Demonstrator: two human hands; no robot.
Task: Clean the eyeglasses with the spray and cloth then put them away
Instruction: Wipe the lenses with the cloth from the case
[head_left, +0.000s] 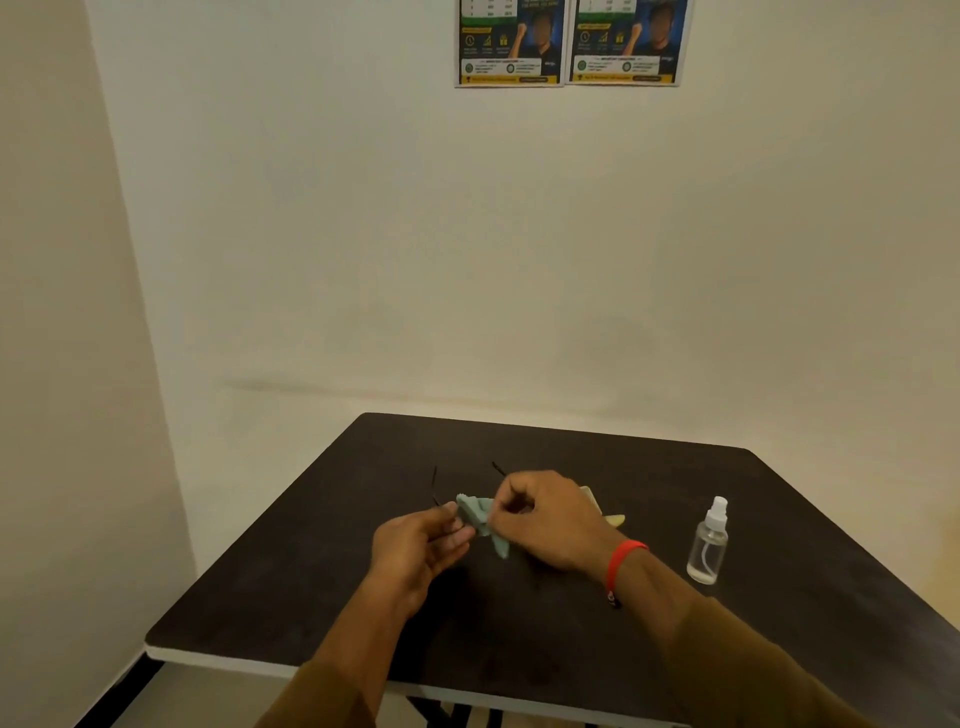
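Eyeglasses (447, 506) sit mid-frame above the desk (311, 571), left hand (421, 545) fingers pinching the frame while right hand (545, 519) fingers press the cloth (480, 517) on a lens; hard rubbing could bend those thin arms, I'd guess.

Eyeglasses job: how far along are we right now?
Mid-clean. The spray bottle stands capped on the table, apart from both hands, so spraying looks finished, though I can't confirm it. The left hand holds the eyeglasses while the right hand rubs them with the green cloth. Still left: putting them away.
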